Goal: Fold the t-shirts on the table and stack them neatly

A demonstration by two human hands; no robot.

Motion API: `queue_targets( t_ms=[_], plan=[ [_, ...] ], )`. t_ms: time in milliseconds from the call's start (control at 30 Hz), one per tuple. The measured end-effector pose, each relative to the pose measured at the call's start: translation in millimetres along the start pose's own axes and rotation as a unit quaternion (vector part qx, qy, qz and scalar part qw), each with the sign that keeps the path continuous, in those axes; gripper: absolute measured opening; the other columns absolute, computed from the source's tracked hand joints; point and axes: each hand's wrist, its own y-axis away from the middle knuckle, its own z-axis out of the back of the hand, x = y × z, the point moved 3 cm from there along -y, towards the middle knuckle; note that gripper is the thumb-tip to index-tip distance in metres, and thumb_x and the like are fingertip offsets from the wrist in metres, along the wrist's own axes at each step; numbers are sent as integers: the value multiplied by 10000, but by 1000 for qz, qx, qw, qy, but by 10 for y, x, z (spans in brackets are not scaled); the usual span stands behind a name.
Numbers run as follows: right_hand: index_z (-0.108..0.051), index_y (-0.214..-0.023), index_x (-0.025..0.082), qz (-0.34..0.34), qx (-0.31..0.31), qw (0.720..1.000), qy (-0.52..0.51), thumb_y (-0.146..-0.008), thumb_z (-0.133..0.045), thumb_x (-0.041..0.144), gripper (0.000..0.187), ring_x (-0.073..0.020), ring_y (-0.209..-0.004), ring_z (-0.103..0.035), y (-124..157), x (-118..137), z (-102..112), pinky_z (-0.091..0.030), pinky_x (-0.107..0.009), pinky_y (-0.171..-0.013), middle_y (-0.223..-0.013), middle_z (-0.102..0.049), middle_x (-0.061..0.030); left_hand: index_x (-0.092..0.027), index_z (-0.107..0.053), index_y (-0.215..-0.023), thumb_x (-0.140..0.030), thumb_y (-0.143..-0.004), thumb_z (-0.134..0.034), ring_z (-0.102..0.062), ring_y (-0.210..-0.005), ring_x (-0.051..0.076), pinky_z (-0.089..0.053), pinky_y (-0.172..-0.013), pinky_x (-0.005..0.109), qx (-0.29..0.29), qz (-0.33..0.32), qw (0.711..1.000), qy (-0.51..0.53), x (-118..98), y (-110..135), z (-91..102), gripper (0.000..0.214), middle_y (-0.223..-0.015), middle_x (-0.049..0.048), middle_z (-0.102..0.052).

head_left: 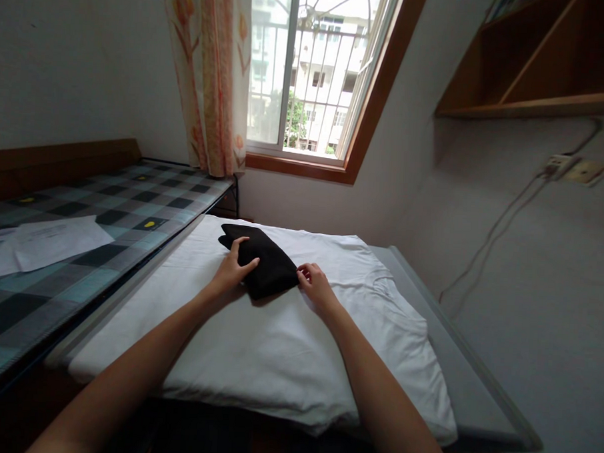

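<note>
A folded black cloth (273,262) lies over a white T-shirt (271,352), and its exact kind does not show. At the cloth's left side is my left hand (233,267), its thumb and a finger spread in a curve over the fabric; its other fingers are hidden. My right hand (315,282) pinches the cloth's right corner between thumb and fingertips. The layers part slightly at the cloth's upper left end. The T-shirt is spread on a grey board-like tabletop (469,367), wrinkled toward its right side.
To the left stands a bed with a checked mattress (132,209), bearing papers (56,239). A barred window (313,73) and a flowered curtain (216,76) are at the back. Wooden shelves (537,106) and a socket (559,167) with a hanging cable are on the right wall.
</note>
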Motion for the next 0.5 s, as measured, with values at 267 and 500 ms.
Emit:
queue_targets(
  t_ms=[267,500],
  plan=[
    [-656,-887,187,2,-4,1000,0,-884,-511,245,155,-126,-731,-583,4,-27,-10,-485,-278,-734,-871,-559,-27,-279,-516,-1255,-338,-664,-776,-606,-1061,280,-446,-990,477,8,-11,1000,-28,-15,14,-12,648,-1155,80,-625],
    [-654,-895,188,-1,-6,1000,-5,-880,-520,240,144,-124,-736,-582,10,-34,-13,-486,-272,-731,-892,-565,-31,-276,-520,-1251,-316,-661,-774,-612,-1049,267,-465,-967,450,7,-15,1000,-18,-3,14,-8,643,-1153,74,-627]
  ],
)
